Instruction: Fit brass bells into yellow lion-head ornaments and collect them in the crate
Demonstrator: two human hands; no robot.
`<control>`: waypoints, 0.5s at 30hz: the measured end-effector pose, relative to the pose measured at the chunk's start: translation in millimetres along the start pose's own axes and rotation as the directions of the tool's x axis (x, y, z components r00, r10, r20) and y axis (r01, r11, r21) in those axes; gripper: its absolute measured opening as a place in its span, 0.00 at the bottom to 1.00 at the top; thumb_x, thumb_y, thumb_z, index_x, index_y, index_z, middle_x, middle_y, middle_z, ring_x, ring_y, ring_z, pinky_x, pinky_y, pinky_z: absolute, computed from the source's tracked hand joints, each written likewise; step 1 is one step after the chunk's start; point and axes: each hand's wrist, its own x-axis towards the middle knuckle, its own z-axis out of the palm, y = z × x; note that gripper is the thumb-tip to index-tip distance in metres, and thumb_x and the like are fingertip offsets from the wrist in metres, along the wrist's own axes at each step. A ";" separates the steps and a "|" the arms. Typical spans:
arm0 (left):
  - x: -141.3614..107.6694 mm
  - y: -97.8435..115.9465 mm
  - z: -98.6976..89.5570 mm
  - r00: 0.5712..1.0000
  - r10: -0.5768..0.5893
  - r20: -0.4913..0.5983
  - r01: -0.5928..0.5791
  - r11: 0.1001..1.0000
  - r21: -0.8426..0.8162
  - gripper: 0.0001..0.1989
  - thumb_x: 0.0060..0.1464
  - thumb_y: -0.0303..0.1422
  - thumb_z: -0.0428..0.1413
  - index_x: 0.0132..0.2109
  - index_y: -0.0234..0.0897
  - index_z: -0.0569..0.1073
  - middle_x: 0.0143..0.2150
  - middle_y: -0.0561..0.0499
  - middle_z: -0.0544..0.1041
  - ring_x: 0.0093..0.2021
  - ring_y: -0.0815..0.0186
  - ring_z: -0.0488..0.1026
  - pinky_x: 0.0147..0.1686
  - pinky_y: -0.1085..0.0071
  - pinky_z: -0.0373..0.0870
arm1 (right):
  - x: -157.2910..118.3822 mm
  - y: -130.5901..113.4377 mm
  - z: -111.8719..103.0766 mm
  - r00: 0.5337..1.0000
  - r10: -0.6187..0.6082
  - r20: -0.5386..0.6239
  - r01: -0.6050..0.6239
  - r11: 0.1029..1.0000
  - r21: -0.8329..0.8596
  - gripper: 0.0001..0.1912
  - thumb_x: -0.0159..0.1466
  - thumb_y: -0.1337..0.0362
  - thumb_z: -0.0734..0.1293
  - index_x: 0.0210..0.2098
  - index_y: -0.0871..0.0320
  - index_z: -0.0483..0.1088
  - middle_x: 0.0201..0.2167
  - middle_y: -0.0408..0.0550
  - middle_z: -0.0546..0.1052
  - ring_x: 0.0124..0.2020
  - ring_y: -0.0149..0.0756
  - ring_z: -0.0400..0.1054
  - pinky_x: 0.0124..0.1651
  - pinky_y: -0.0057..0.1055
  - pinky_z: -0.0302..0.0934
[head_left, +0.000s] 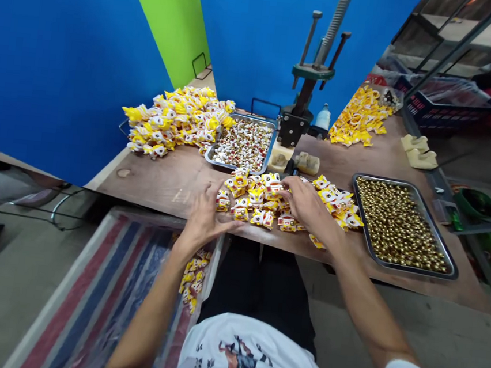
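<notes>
Small yellow and white figures (262, 217) lie in a loose group along the front edge of the wooden table. At the group's left end, my left hand (205, 218) is spread with its thumb stretched toward the front figures, holding nothing. My right hand (302, 200) reaches over the middle of the group, its fingertips bent down on the figures; what lies under them is partly hidden. More figures (331, 199) lie to the right of my right hand. Behind the group stands a green and black hand press (294, 125) above a pale block (279, 159).
A tray of small white and red pieces (243, 143) sits left of the press, beside a figure heap (173, 120). Gold balls (402, 225) fill a tray at right. Yellow parts (360, 117) lie behind. Below left is a striped sheet (101, 286).
</notes>
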 end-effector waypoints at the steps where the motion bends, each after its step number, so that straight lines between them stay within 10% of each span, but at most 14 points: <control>1: 1.8 -2.1 4.2 0.999 0.004 0.052 -0.007 0.999 0.046 0.67 0.42 0.55 0.81 0.82 0.49 0.59 0.80 0.30 0.57 0.81 0.27 0.55 0.77 0.34 0.55 | 5.1 2.0 1.5 1.000 0.003 0.023 -0.003 1.000 -0.006 0.10 0.83 0.61 0.60 0.57 0.55 0.70 0.49 0.58 0.81 0.48 0.51 0.77 0.52 0.44 0.66; 15: 69.5 -11.4 11.3 0.955 0.073 0.287 -0.099 0.992 0.077 0.77 0.34 0.37 0.82 0.85 0.44 0.50 0.77 0.30 0.61 0.75 0.30 0.66 0.73 0.38 0.66 | 61.4 23.0 14.1 0.911 -0.033 0.412 -0.015 0.994 0.112 0.10 0.80 0.62 0.65 0.58 0.57 0.67 0.51 0.57 0.83 0.45 0.48 0.77 0.51 0.41 0.68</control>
